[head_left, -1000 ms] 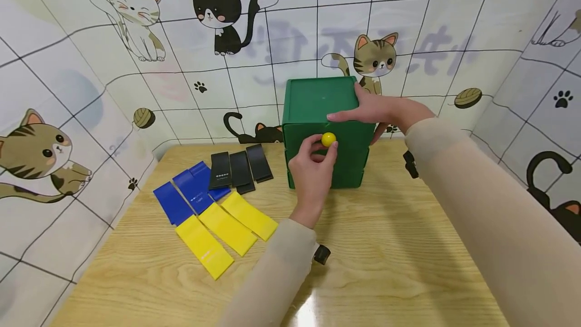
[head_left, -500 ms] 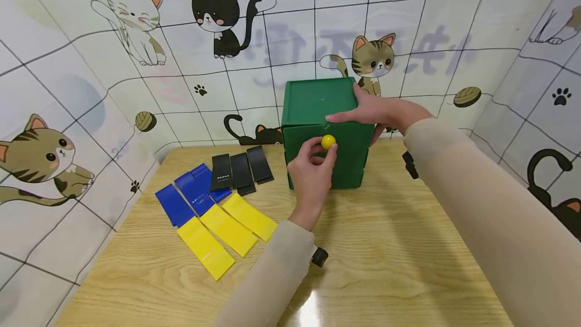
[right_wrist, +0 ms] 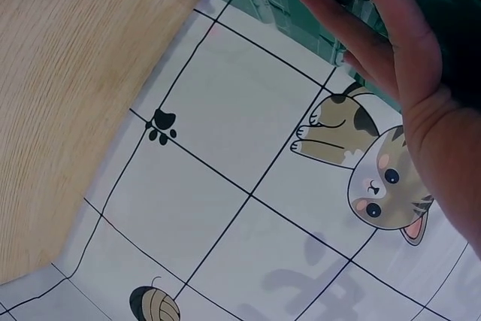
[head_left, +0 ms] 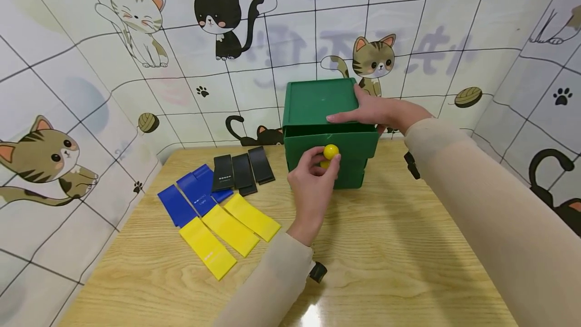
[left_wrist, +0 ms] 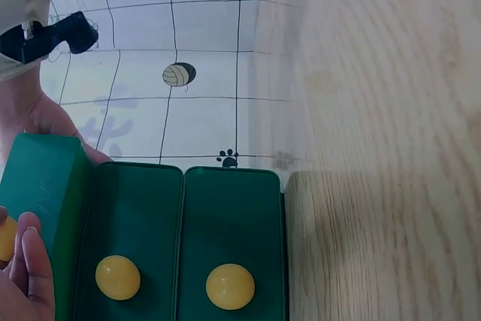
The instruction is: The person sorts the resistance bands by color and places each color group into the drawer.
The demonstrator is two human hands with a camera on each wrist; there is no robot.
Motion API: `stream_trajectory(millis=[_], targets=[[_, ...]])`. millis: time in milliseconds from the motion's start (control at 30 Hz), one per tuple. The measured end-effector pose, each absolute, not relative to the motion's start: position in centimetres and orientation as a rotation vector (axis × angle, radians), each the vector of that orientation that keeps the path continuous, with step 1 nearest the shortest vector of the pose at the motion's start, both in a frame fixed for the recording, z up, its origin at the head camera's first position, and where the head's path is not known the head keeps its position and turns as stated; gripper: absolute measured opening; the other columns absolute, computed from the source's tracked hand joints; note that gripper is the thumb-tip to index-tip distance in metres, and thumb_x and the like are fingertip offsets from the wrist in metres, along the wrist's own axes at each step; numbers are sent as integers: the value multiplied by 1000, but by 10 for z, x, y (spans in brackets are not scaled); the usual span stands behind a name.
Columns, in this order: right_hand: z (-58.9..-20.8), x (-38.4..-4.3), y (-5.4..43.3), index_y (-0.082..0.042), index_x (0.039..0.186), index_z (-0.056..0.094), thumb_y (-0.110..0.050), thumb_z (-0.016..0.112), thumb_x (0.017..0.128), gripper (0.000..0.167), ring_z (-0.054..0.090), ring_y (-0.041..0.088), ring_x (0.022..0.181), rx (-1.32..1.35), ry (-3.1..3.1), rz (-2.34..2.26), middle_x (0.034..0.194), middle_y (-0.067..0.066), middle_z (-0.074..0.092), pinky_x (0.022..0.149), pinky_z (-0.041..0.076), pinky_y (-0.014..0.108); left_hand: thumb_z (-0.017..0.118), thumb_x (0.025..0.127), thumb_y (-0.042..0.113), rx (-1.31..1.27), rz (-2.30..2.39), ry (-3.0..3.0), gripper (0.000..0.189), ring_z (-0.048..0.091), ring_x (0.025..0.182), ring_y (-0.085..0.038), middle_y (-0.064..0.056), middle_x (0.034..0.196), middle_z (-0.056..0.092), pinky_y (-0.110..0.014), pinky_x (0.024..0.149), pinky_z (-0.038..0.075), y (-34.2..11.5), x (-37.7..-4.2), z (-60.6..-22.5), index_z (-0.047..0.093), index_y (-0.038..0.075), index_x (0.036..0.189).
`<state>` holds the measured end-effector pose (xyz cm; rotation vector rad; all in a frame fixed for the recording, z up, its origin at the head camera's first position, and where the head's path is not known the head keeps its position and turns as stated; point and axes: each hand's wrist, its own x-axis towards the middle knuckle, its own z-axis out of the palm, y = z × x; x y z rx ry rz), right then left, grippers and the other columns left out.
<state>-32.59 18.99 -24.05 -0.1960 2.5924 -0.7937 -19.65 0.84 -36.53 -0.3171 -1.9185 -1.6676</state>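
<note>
A green drawer cabinet stands at the back of the table. Its top drawer juts forward, with a dark gap showing under the cabinet's top. Thumb and fingers of my left hand pinch that drawer's round yellow knob. The left wrist view shows two lower drawer fronts flush, one with a yellow knob, the other with a similar knob. My right hand rests on the cabinet's top right, its extended fingers against the green plastic; some fingertips are hidden behind the side.
Left of the cabinet lie flat strips on the wooden table: black strips, blue strips and yellow strips. A white wall covering with cartoon cats rises close behind the cabinet and along both sides.
The top drawer has slid forward out of the cabinet, the left hand drawing back toward the person with its knob. Another yellow knob shows below. The right hand stays in place.
</note>
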Motion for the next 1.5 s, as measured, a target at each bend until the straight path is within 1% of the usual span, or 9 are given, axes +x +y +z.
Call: stream_trajectory(millis=[67, 300, 367, 567, 733, 867, 1033, 1300, 1500], targets=[[-241, -327, 191, -30, 159, -39, -88, 63, 82, 141, 31, 47, 157, -196, 2598, -781, 178, 15, -22, 93, 60, 55, 82, 96, 24, -322, -1676, -1920, 31, 73, 65, -17, -10, 100, 81, -23, 61, 60, 8, -193, -365, 72, 7, 120], [-241, -326, 191, -31, 159, -39, -89, 63, 81, 142, 33, 43, 156, -197, 2603, -776, 178, 13, -23, 80, 62, 46, 82, 96, 25, -329, -1711, -1930, 32, 73, 65, -17, -9, 103, 81, -23, 63, 61, 5, -183, -366, 72, 8, 121], [-241, -326, 191, -31, 160, -39, -89, 64, 81, 142, 31, 43, 158, -200, 2602, -784, 178, 12, -22, 81, 63, 46, 82, 96, 25, -325, -1720, -1933, 33, 73, 65, -18, -9, 103, 81, -24, 64, 61, 3, -180, -366, 71, 8, 122], [-242, -327, 189, -32, 160, -39, -89, 65, 81, 142, 22, 45, 163, -208, 2593, -810, 178, 11, -23, 93, 62, 55, 83, 95, 27, -301, -1709, -1960, 32, 72, 66, -16, -6, 101, 81, -22, 65, 60, -1, -169, -364, 72, 11, 121], [-241, -327, 189, -31, 160, -38, -89, 65, 80, 143, 22, 45, 162, -203, 2599, -808, 179, 14, -19, 97, 60, 60, 84, 94, 28, -309, -1723, -1973, 31, 67, 66, -12, -4, 101, 81, -21, 63, 57, -1, -157, -365, 73, 13, 120], [-242, -325, 189, -32, 160, -39, -87, 65, 82, 141, 23, 47, 162, -196, 2595, -827, 179, 17, -14, 101, 56, 65, 85, 93, 27, -324, -1733, -1972, 31, 67, 66, -10, -4, 101, 82, -21, 64, 58, -1, -149, -366, 73, 13, 119], [-243, -324, 189, -34, 159, -39, -87, 65, 82, 140, 25, 46, 161, -188, 2595, -839, 180, 18, -11, 105, 53, 65, 85, 93, 25, -332, -1725, -1972, 30, 68, 67, -9, -4, 100, 82, -23, 65, 59, -3, -141, -367, 72, 12, 117], [-244, -323, 189, -33, 161, -37, -87, 66, 82, 140, 26, 46, 161, -186, 2606, -858, 180, 19, -8, 104, 55, 63, 86, 92, 24, -320, -1728, -1991, 28, 64, 65, -5, -1, 99, 81, -24, 61, 57, -8, -131, -370, 73, 15, 115], [-241, -323, 188, -30, 164, -33, -82, 69, 83, 140, 30, 50, 157, -175, 2598, -864, 178, 24, -4, 96, 59, 63, 87, 91, 24, -336, -1728, -1989, 28, 63, 63, -5, -2, 98, 81, -24, 60, 57, -10, -126, -372, 73, 15, 114]])
